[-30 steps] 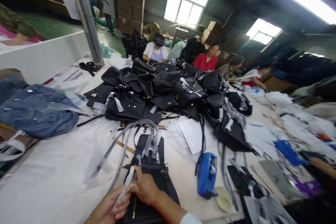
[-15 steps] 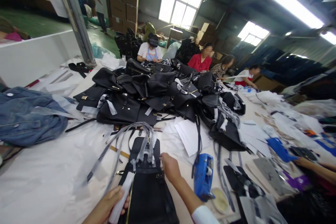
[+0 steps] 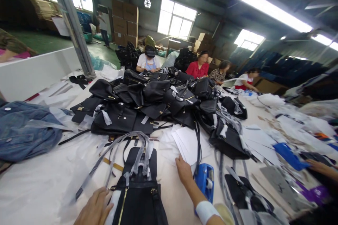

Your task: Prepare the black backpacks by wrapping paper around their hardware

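A factory workshop for bags.
Black bags (image 3: 113, 121) heap a shared worktable (image 3: 172, 184); workers (image 3: 197, 69) sit beyond, near stacked cartons (image 3: 125, 23), under fluorescent tubes (image 3: 274, 10).

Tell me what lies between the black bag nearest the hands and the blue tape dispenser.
In the head view, pale tabletop lies between the black bag and the blue tape dispenser, with the right hand and forearm above it.

No words or numbers can be read. The gray piece (image 3: 276, 180) has a dark mark (image 3: 280, 188) a bit like an X — I can't tell if it's a letter. A far box (image 3: 119, 39) has a pale patch (image 3: 119, 35) — too small to read.
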Motion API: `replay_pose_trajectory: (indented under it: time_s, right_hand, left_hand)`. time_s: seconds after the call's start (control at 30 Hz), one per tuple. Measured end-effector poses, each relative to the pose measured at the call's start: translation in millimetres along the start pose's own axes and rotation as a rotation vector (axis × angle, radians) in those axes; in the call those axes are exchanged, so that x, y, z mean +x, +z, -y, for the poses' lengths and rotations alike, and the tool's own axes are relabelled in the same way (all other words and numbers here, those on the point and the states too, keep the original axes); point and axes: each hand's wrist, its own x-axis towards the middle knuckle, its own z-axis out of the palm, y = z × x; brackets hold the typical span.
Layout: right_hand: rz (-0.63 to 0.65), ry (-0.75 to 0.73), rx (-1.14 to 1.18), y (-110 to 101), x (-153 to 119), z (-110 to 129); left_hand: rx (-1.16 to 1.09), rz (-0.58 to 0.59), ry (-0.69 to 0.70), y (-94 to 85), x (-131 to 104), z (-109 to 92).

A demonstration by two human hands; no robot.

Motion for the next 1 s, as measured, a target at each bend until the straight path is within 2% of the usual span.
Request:
replay_pose_trajectory:
  time_s: [0.07,0.17,0.23,0.27,0.3,0.37,0.47,0.53,0.57,0.63,0.67,0.7,0.77,0.83,0.9,1.0]
  right_hand:
    - [-0.003,-0.018,0.033,5,-3,-3]
    - [-0.028,-0.012,0.089,6,-7,-6]
    - [-0.045,-0.002,0.134,4,-12,-10]
    - [-0.052,-0.002,0.160,3,-16,-13]
    - [-0.055,-0.004,0.183,1,-22,-16]
    - [-0.099,-0.003,0.257,-2,-38,-20]
    - [-0.300,-0.044,0.432,-9,-66,-12]
    - [-0.401,-0.166,0.554,-17,-85,7]
    - [-0.407,-0.253,0.603,-22,-92,18]
    - [-0.352,-0.415,0.704,-35,-105,40]
    - [-0.307,-0.450,0.755,-41,-110,48]
    - [-0.267,-0.422,0.805,-46,-113,55]
    - [-0.175,-0.209,0.868,-50,-117,62]
    - [-0.063,-0.009,0.841,-48,-117,65]
    - [0.040,-0.005,0.737,-43,-113,71]
    - [0.194,-0.073,0.563,-39,-101,87]
  left_hand:
    - [-0.125,0.052,0.024,7.2,26,-37]
    - [-0.452,0.322,-0.014,38.8,80,-106]
    - [-0.659,0.497,-0.129,69.6,117,-145]
    - [-0.752,0.579,-0.234,85.2,133,-159]
    - [-0.824,0.645,-0.362,99.4,146,-169]
    - [-0.885,0.714,-0.508,120.6,162,-180]
    - [-0.999,0.822,-0.642,129.9,161,-181]
    - [-1.151,0.894,-0.673,123.3,149,-177]
    - [-1.225,0.903,-0.673,117.3,141,-174]
    - [-1.320,0.853,-0.671,100.6,124,-165]
    - [-1.341,0.801,-0.678,90.2,115,-158]
    - [-1.347,0.732,-0.676,78.6,105,-150]
    - [-1.289,0.546,-0.639,53.9,86,-132]
    - [-1.118,0.349,-0.577,31.2,68,-116]
    - [-0.948,0.235,-0.523,14.7,53,-107]
    - [-0.875,0.195,-0.485,4.1,35,-108]
